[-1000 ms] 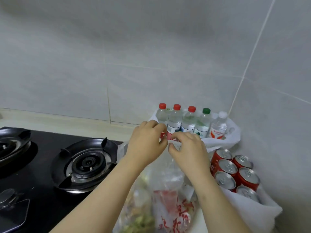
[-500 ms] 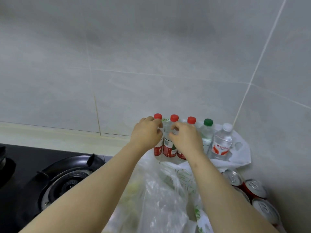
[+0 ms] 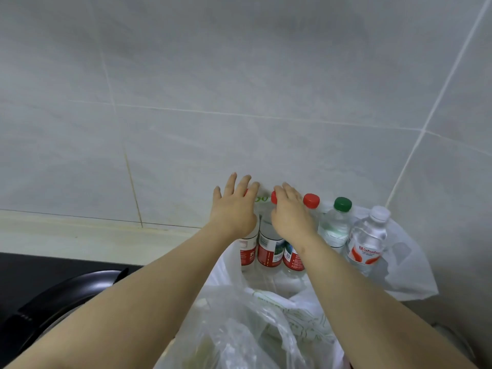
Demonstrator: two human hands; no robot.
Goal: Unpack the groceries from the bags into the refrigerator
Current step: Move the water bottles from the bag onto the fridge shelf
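As left hand point(image 3: 234, 211), right hand point(image 3: 291, 217) hover, Wahaha bottle point(image 3: 366, 243)

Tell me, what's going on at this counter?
A person is unpacking groceries. Five clear plastic water bottles stand in an open white plastic bag by the grey tiled wall. The left hand, fingers spread, is over the leftmost red-capped bottle; the right hand lies over the next red-capped bottle, grip unclear. Nothing is lifted yet.

Red-capped bottles point(image 3: 311, 200): three
Green-capped bottle point(image 3: 343, 204): one
White-capped bottle point(image 3: 380, 213): one
Plastic bags point(image 3: 410, 262): at least two
Hands point(image 3: 234, 211): two
Stove burner point(image 3: 66, 288): one
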